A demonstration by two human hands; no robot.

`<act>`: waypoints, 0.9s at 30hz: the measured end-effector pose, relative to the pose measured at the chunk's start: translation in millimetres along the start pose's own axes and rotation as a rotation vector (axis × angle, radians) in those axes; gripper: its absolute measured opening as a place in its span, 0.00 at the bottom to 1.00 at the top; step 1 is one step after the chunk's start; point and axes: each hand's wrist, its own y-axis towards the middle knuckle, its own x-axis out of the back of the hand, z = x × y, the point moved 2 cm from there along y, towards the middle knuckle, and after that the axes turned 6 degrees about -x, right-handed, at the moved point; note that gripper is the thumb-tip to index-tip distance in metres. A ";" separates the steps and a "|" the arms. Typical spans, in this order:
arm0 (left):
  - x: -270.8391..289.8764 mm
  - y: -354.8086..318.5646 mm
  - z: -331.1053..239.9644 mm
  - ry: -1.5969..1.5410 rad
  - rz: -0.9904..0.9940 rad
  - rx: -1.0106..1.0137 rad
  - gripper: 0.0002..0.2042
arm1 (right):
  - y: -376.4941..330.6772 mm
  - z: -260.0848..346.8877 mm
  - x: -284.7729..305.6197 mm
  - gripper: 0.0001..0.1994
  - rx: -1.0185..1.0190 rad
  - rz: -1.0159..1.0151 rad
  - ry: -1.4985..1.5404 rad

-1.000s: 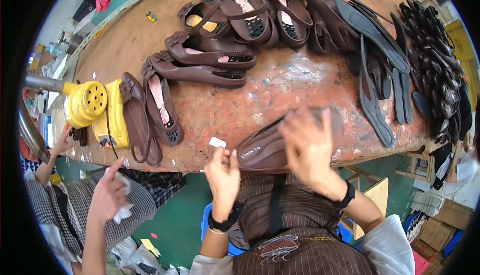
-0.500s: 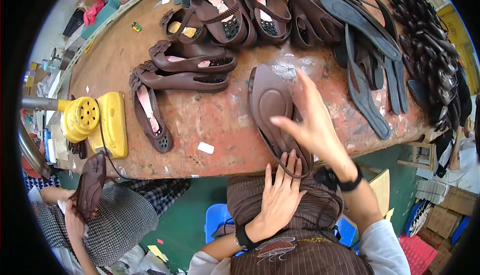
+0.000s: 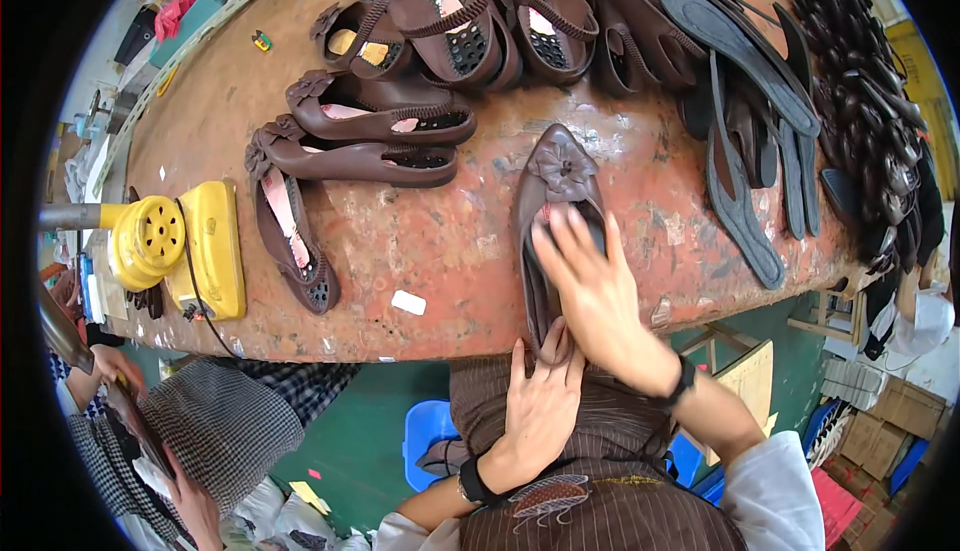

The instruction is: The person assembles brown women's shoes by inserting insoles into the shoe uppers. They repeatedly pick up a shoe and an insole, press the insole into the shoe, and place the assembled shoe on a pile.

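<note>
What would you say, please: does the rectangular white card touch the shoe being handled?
No, the white card lies on the table, apart from the shoe.

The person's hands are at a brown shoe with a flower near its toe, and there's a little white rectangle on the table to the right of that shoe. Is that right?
Not quite: the head view shows the little white rectangle on the table to the left of the brown shoe, not the right. The rest is correct, flower and all.
</note>
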 end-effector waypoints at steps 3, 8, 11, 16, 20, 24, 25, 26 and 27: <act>5.4 2.8 -1.3 -0.005 -0.023 0.037 0.28 | 45.1 -4.7 8.6 0.25 -0.113 0.238 -0.027; 2.2 1.9 -1.7 -0.002 -0.016 0.027 0.29 | 8.9 6.3 5.6 0.17 0.072 -0.174 -0.269; 5.1 5.3 0.3 -0.003 -0.039 0.020 0.28 | 64.6 -8.2 12.0 0.24 -0.208 0.490 -0.222; -1.3 -2.8 7.4 -0.033 0.073 0.019 0.28 | -3.5 12.0 -2.3 0.34 0.037 0.067 -0.244; 5.3 2.3 5.8 -0.009 -0.003 0.009 0.26 | 34.6 -0.1 -4.3 0.24 -0.070 0.195 -0.154; 3.8 2.1 6.8 -0.071 0.010 0.043 0.25 | 34.0 4.1 -21.1 0.15 0.033 -0.243 -0.362; 0.9 2.7 7.1 -0.080 0.025 0.058 0.25 | 35.2 4.6 -22.9 0.14 0.082 -0.371 -0.413; 4.0 4.2 5.3 -0.021 -0.002 0.038 0.27 | 47.3 0.5 -15.8 0.13 0.009 -0.070 -0.332; 7.0 9.8 2.7 0.011 0.001 0.026 0.30 | 60.8 -6.9 -7.5 0.12 -0.073 0.226 -0.240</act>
